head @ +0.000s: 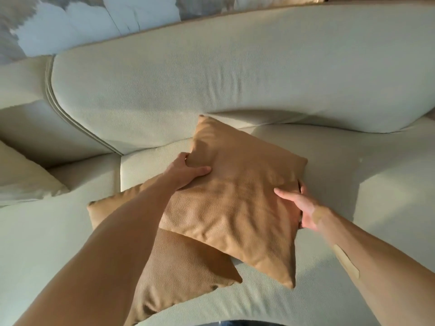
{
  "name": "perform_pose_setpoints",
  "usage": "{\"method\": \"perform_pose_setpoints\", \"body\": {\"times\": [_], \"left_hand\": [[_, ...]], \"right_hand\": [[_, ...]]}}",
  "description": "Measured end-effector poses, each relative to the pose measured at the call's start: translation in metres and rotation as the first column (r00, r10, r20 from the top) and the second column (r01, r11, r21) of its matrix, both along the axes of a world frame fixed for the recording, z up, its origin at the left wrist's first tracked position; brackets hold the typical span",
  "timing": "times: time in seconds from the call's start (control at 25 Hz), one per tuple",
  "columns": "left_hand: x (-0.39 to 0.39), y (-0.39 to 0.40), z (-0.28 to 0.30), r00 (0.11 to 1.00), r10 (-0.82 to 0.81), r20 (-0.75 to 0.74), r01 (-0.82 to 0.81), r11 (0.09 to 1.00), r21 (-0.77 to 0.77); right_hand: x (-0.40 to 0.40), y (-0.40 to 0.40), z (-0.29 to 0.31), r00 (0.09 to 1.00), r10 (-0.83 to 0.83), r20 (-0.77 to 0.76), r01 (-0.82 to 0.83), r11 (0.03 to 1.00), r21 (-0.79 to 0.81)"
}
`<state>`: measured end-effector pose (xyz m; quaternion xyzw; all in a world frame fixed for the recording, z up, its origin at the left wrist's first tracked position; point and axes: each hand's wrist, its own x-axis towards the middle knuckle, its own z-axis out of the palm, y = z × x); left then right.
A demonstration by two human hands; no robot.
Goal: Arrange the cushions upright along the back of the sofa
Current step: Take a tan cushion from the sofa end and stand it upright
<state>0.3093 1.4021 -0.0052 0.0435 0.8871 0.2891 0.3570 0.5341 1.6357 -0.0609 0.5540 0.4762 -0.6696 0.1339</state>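
Observation:
A tan leather cushion lies tilted over the seat of a cream sofa, one corner pointing at the backrest. My left hand grips its left edge, thumb on top. My right hand grips its right edge, fingers wrapped around the side. A second tan cushion lies flat on the seat beneath it, partly hidden by my left forearm and the upper cushion.
A cream cushion lies at the far left on the neighbouring seat. The sofa's backrest curves across the top of the view, with a patchy grey-white wall behind it. Bare seat extends to the right.

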Motion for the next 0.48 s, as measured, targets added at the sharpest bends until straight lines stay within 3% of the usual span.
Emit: {"method": "perform_pose_setpoints", "body": {"times": [0.16,0.28,0.48], "left_hand": [[0.006,0.011,0.023,0.999,-0.030,0.041,0.030,1.000,0.000],[0.012,0.032,0.040,0.995,-0.056,0.079,0.053,0.998,0.044],[0.026,0.090,0.062,0.998,-0.064,0.028,0.058,0.983,0.173]], "right_hand": [[0.011,0.022,0.046,0.999,0.038,-0.032,-0.034,0.993,0.114],[0.019,0.047,0.076,0.998,-0.016,-0.069,0.028,0.984,0.178],[0.030,0.112,0.111,0.989,-0.076,-0.129,0.101,0.974,0.202]]}}
